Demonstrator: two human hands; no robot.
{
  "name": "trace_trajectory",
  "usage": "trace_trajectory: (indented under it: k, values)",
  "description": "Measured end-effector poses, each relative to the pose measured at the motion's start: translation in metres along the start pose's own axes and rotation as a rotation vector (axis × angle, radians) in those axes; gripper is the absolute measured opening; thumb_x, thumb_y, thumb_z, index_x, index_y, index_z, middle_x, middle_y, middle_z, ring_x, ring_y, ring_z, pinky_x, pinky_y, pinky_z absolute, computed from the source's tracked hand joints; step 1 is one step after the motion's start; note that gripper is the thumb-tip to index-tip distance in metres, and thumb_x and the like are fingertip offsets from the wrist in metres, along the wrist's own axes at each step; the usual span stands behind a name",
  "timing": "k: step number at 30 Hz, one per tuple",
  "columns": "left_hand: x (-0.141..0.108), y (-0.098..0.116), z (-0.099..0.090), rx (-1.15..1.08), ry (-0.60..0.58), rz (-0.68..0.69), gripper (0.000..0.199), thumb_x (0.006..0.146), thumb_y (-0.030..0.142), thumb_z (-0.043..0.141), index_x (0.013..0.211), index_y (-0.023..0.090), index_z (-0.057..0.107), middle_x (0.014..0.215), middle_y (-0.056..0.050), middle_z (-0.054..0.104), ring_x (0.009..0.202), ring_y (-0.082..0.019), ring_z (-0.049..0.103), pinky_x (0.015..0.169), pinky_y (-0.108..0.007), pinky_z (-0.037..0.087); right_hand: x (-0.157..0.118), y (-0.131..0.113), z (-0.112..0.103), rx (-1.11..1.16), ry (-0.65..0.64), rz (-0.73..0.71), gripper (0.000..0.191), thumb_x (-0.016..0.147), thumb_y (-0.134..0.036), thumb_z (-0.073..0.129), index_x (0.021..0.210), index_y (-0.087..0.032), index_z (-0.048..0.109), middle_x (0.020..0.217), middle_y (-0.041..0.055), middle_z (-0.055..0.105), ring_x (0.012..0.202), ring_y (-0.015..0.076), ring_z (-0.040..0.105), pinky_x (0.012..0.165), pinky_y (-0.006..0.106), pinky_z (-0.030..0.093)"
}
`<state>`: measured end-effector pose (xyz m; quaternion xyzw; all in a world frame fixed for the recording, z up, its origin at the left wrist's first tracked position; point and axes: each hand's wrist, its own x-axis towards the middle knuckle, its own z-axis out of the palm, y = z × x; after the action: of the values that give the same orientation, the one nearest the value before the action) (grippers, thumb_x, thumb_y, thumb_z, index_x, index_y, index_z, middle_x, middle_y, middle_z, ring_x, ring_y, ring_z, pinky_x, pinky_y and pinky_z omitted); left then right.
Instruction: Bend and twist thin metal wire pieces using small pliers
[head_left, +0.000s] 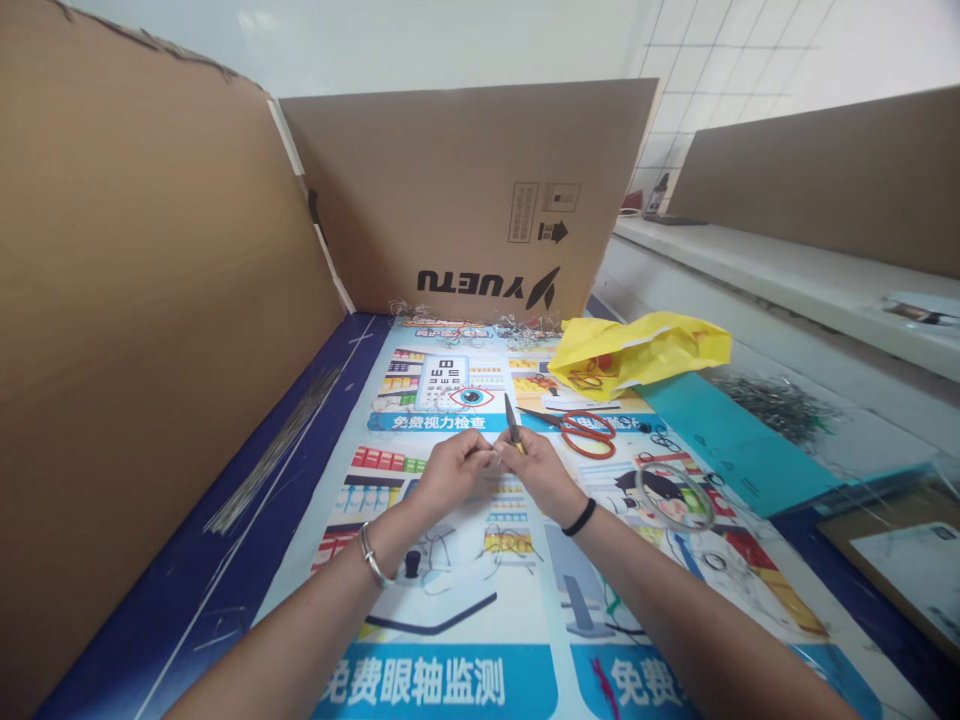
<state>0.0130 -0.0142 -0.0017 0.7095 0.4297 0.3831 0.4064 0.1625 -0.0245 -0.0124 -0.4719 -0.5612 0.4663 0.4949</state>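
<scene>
My left hand [456, 468] and my right hand [538, 472] meet over the middle of the printed sheet. In my right hand is a pair of pliers [513, 422], their dark pointed jaws aimed away from me and a bit of yellow handle showing. The left fingers are pinched together against the right fingertips; whatever thin piece lies between them is too small to make out. Just beyond the right hand, red-handled scissors [589, 432] lie on the sheet. A clear ring-shaped coil [675, 497] rests farther right.
Cardboard panels [465, 190] stand at the left and back. A yellow bag [660, 350] lies at the right, near a teal folder [739, 445] and a heap of thin wire [780, 408]. Straight wires [274, 450] lie along the left. Loose bits of wire are scattered on the printed sheet [525, 600].
</scene>
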Motion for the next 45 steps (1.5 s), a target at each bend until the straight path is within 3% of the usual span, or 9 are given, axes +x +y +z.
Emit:
trace_trajectory:
  k: [10,18,24,34,39,45]
  values:
    - [-0.005,0.0,0.004,0.16,0.029,0.062,0.016,0.079,0.022,0.045,0.066,0.02,0.054,0.066,0.001,0.057,0.065,-0.013,0.049,0.061,-0.023,0.034,-0.002,0.001,0.003,0.007,0.054,-0.005,0.013,0.074,-0.029,0.056,0.069,-0.019,0.049,0.054,-0.0059,0.043,0.052,0.0092,0.037,0.053,0.024,0.031]
    - [-0.002,0.007,0.005,-0.289,0.023,-0.207,0.015,0.074,0.029,0.055,0.065,0.017,0.052,0.051,0.004,0.05,0.043,-0.008,0.04,0.046,-0.021,0.031,0.002,-0.005,0.0,0.191,-0.049,0.081,0.025,0.073,-0.041,0.06,0.071,-0.018,0.051,0.055,-0.0039,0.05,0.052,0.0094,0.043,0.052,0.024,0.031]
    - [-0.004,0.012,0.008,-0.378,0.072,-0.224,0.017,0.072,0.03,0.059,0.065,0.016,0.052,0.055,0.002,0.056,0.042,-0.006,0.039,0.043,-0.019,0.03,0.002,-0.004,-0.001,0.246,-0.105,0.081,0.023,0.072,-0.038,0.063,0.074,-0.018,0.054,0.059,-0.0023,0.053,0.057,0.0106,0.048,0.055,0.025,0.035]
    - [-0.007,0.011,0.012,-0.436,0.12,-0.291,0.016,0.071,0.028,0.059,0.064,0.017,0.051,0.05,0.005,0.052,0.036,-0.004,0.034,0.038,-0.019,0.025,-0.002,-0.003,0.002,0.179,-0.024,0.024,0.02,0.07,-0.034,0.064,0.071,-0.017,0.054,0.058,-0.0039,0.051,0.055,0.0095,0.044,0.055,0.025,0.036]
    - [-0.007,0.011,0.012,-0.483,0.111,-0.308,0.019,0.07,0.031,0.06,0.064,0.017,0.05,0.053,0.004,0.054,0.036,-0.004,0.035,0.039,-0.019,0.025,-0.001,-0.001,0.002,0.161,-0.011,0.02,0.021,0.069,-0.036,0.065,0.072,-0.018,0.055,0.059,-0.0038,0.053,0.056,0.0103,0.047,0.057,0.026,0.038]
    - [-0.004,0.004,0.008,-0.601,0.019,-0.304,0.019,0.072,0.032,0.062,0.068,0.017,0.052,0.047,0.005,0.049,0.043,-0.006,0.041,0.046,-0.02,0.029,-0.002,-0.003,0.002,0.178,-0.022,0.028,0.023,0.071,-0.038,0.064,0.079,-0.018,0.057,0.064,-0.0018,0.058,0.06,0.0116,0.051,0.059,0.026,0.039]
